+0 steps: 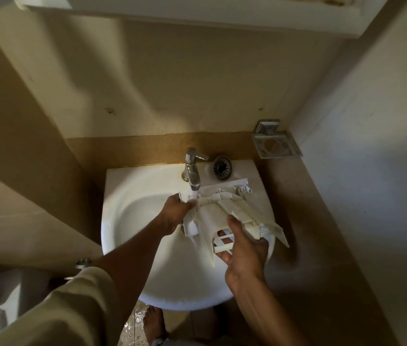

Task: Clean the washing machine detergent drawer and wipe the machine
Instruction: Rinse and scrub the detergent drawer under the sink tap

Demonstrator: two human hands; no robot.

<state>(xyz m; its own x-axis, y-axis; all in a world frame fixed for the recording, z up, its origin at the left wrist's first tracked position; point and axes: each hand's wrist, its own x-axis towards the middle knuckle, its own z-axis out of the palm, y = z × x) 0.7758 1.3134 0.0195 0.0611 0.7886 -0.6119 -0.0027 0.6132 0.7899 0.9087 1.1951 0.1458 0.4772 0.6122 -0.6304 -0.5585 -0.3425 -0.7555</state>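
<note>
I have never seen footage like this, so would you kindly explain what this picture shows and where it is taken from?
There is no machine here. The one picture comes from a camera worn on a person's head, looking down at their own two bare hands over a white washbasin in a tiled corner.

The white plastic part is the detergent drawer taken out of a washing machine. The left hand has its grip on the drawer's far left end, right under the running tap. The right hand supports the near end from below, thumb on top.

On the basin's back ledge lies a round metal drain strainer. An empty metal holder hangs on the wall to the right. A bare foot shows on the wet floor below.
</note>
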